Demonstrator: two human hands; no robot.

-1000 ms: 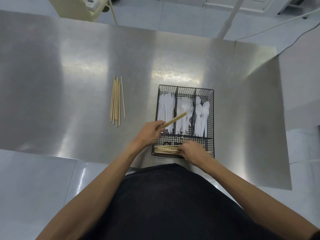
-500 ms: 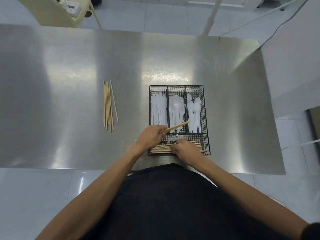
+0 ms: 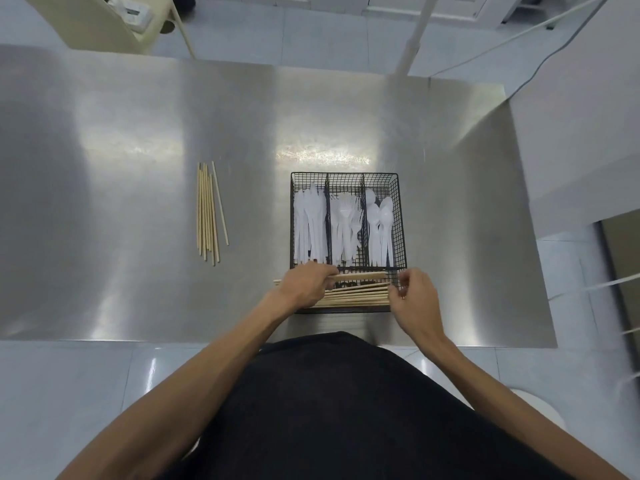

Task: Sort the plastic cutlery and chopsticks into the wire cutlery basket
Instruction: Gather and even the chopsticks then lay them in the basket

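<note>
A black wire cutlery basket (image 3: 401,216) stands on the steel table near its front edge. Its three upright compartments hold white plastic knives (image 3: 309,226), forks (image 3: 346,226) and spoons (image 3: 381,223). The crosswise front compartment holds several wooden chopsticks (image 3: 356,297). My left hand (image 3: 304,284) grips a few chopsticks (image 3: 360,277) lying level over that front compartment, their left ends sticking out past the basket. My right hand (image 3: 412,296) is at the compartment's right end, fingers loosely curled by the chopstick tips. Whether it holds any is unclear.
A loose bundle of several chopsticks (image 3: 207,213) lies on the steel table (image 3: 121,202) to the left of the basket. A pale chair (image 3: 104,26) stands beyond the far edge. A white post (image 3: 414,32) and cables are at the back right.
My left hand has lowered its chopsticks from a slant over the forks to level above the front compartment. My right hand has slid from the compartment's middle to its right end.
</note>
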